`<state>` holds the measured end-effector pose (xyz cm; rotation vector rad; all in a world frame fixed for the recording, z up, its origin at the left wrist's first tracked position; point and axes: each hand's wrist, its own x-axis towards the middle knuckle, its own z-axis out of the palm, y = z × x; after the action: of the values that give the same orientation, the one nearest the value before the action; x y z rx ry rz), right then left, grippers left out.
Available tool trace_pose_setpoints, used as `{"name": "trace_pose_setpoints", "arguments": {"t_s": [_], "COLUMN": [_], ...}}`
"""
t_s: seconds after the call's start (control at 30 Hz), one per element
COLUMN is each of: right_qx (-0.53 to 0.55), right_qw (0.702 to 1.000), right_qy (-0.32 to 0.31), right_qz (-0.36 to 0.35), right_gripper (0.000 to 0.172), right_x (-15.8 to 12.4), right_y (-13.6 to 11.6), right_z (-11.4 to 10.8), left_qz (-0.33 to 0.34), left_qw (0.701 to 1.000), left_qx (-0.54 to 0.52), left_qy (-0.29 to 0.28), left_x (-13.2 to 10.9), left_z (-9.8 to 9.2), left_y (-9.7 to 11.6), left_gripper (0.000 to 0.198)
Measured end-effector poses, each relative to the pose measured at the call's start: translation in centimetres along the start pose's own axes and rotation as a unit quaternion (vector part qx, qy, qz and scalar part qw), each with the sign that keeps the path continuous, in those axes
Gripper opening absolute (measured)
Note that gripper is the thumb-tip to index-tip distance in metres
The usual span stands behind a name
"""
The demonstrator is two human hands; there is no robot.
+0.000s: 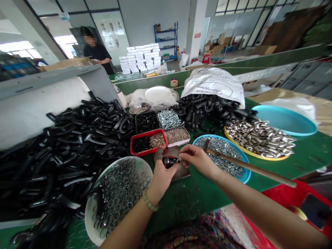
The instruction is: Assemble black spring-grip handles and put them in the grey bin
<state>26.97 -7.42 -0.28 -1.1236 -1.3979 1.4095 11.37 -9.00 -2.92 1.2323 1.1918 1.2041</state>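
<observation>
My left hand (162,173) and my right hand (197,158) meet over a small metal block (174,152) on the green table. Both are closed in a pinch on a small black and metal part (171,160) held between them. Left of my left hand stands a white bowl of metal rings (120,193). Right of my right hand is a blue dish of small washers (228,152), and a wooden-handled hammer (249,166) lies across it.
A big heap of black plastic handles (72,138) fills the left. Small trays of screws and nuts (160,133) sit behind my hands. A yellow dish of metal sleeves (258,138), a light-blue basin (285,121) and a white sack (214,84) lie right. A person (95,48) stands far back.
</observation>
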Motion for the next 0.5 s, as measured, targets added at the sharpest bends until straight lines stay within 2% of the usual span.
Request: {"name": "trace_pose_setpoints", "arguments": {"t_s": [0.13,0.3,0.4,0.47,0.5], "right_qx": [0.057,0.032,-0.066,-0.201,-0.272], "right_qw": [0.998,0.999,0.996,0.974,0.951], "right_qy": [0.018,0.040,0.055,0.053,0.029], "right_qz": [0.001,0.008,-0.013,-0.092,-0.144], "right_gripper": [0.028,0.028,0.022,0.015,0.011], "right_x": [1.0,0.8,0.1,-0.2,-0.1], "right_y": [0.6,0.8,0.2,-0.7,-1.2], "right_z": [1.4,1.2,1.0,1.0,0.9], "left_qz": [0.065,0.085,0.077,0.060,0.046], "left_qw": [0.993,0.994,0.996,0.994,0.991], "left_qx": [0.099,0.069,0.043,0.059,0.073], "left_qy": [0.000,-0.013,-0.025,-0.071,-0.102], "left_x": [-0.3,-0.4,0.2,1.0,1.5], "left_z": [-0.9,-1.1,-1.1,-1.1,-1.2], "left_y": [0.1,0.0,0.0,0.3,0.6], "left_gripper": [0.070,0.056,0.045,0.035,0.030]}}
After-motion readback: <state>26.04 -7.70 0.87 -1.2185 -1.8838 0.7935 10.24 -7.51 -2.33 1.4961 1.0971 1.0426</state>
